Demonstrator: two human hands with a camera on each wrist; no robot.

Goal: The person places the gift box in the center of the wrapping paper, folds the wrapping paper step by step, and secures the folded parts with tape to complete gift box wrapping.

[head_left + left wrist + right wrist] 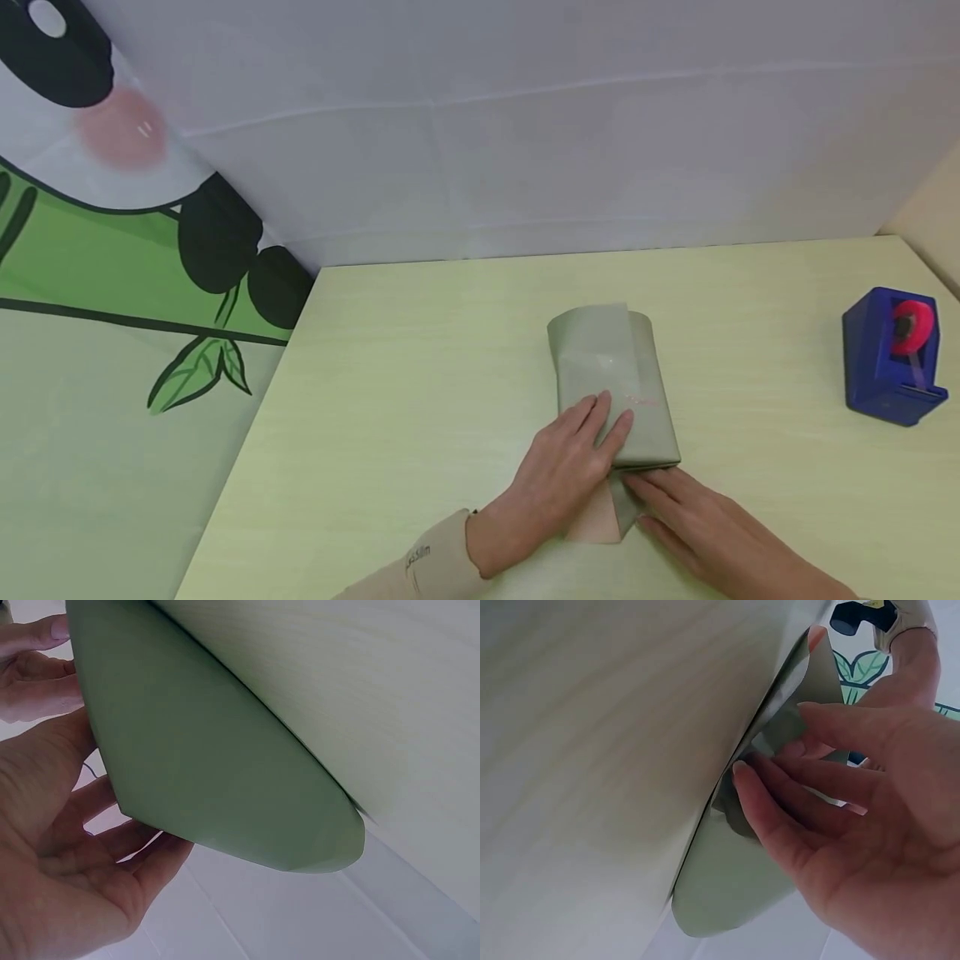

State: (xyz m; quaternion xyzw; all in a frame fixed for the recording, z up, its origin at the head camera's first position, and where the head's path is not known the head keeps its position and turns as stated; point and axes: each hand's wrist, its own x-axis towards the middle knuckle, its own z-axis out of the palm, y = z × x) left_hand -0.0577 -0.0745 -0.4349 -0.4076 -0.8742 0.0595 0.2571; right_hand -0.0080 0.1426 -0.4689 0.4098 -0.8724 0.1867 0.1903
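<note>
A box-shaped parcel in grey-green wrapping paper lies on the table, its far end an open, unfolded tube of paper. My left hand rests on top of it near the close end, fingers fairly straight. At that end my right hand presses its fingertips against the paper's end fold. A paper flap with a pale pinkish inner side sticks out towards me, partly under my left hand. The left wrist view shows the parcel's smooth green side. Whatever is inside the paper is hidden.
A blue tape dispenser with a red-cored roll stands at the right of the pale wooden table. Behind the table hangs a whitish cloth, with a cartoon-printed cloth at the left.
</note>
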